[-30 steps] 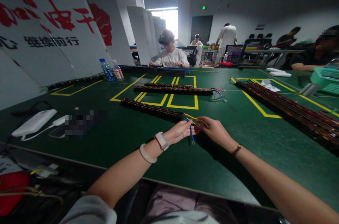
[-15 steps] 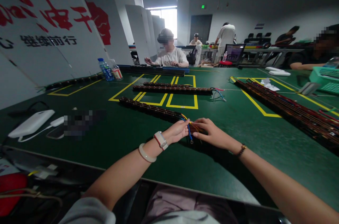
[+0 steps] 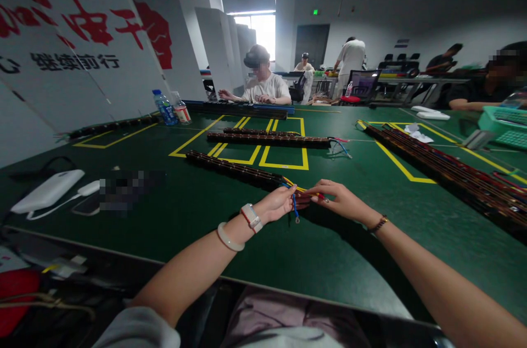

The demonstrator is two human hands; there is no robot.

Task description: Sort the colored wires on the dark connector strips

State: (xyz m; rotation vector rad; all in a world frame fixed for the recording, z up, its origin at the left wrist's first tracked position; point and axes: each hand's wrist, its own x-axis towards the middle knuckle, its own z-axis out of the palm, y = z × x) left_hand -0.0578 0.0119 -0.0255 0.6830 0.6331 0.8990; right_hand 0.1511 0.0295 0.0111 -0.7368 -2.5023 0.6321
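Observation:
A long black-wrapped wire bundle (image 3: 236,167) lies aslant on the green table, its loose wire ends toward me. My left hand (image 3: 276,204) pinches those wires just past the wrapping. From it hangs a blue wire (image 3: 295,211) with a ring terminal at its tip. Yellow wires (image 3: 290,182) run over the left fingertips toward my right hand (image 3: 341,202). That hand closes thumb and fingers on the yellow wires near an end with a red sleeve and metal tip. The exact number of wires in the fingers is hidden.
Other wire bundles (image 3: 269,140) lie beyond, within yellow tape outlines; a larger bundle (image 3: 444,172) is on the right. A white power bank (image 3: 49,191) sits left, bottles (image 3: 165,108) at the back. A green basket (image 3: 502,125) stands far right. A person (image 3: 265,87) sits opposite.
My right hand has shifted slightly right and drawn the yellow wires out straighter, with the red-sleeved end now showing. My left hand has stayed almost in place on the wires.

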